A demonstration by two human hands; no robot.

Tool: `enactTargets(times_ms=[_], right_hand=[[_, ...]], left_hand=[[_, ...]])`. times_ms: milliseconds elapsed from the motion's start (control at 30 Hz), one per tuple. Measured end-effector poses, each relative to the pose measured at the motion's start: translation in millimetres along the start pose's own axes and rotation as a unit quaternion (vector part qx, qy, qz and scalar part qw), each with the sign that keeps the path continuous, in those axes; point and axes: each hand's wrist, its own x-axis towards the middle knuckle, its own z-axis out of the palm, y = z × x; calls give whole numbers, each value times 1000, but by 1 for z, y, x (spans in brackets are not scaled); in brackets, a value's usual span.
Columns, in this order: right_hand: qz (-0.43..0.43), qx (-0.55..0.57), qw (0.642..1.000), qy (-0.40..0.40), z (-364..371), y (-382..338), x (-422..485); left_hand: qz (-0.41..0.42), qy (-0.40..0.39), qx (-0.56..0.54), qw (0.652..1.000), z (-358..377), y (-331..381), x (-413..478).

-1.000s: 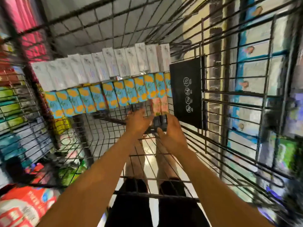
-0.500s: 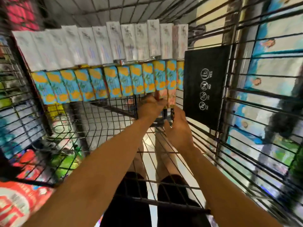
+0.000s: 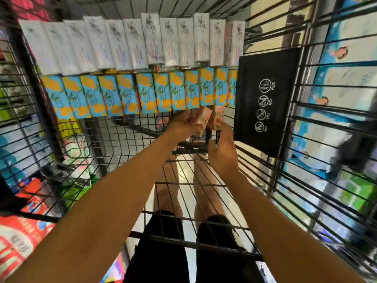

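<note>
Inside a black wire shopping cart [image 3: 206, 193], a row of blue boxes with orange fruit print [image 3: 130, 94] stands below a row of white boxes [image 3: 130, 41]. My left hand [image 3: 183, 124] grips a pink box [image 3: 201, 121], tilted, just under the right end of the blue row. My right hand [image 3: 223, 149] reaches up to a second pink box [image 3: 218, 117] that stands against the cart's right corner; its fingertips touch the box's lower edge. Both forearms stretch forward over the cart floor.
A black warning placard [image 3: 265, 103] with white icons hangs on the cart's right wall. Store shelves with packaged goods [image 3: 336, 88] show through the wires on the right, and red and green packages [image 3: 22, 231] on the left. My legs show under the cart floor.
The view has moved closer to the box rows. My left hand has lifted and tilted its pink box; my right hand has shifted up to the standing pink box.
</note>
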Motion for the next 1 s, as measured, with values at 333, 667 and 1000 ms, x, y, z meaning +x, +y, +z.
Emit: enactTargets(times_ms=[333,667,1000], right_hand=[[123,-142,975,120,45,-13,43],[196,13,977,88,32,-40,37],[86,153,979,-101,-65,-97,-88]], left_hand=[[-37,15,-89,995,-61,-50,-63],[43,17,-218,975,-74,-36,-125],[53,137,-418,897,-104,-6,-242]])
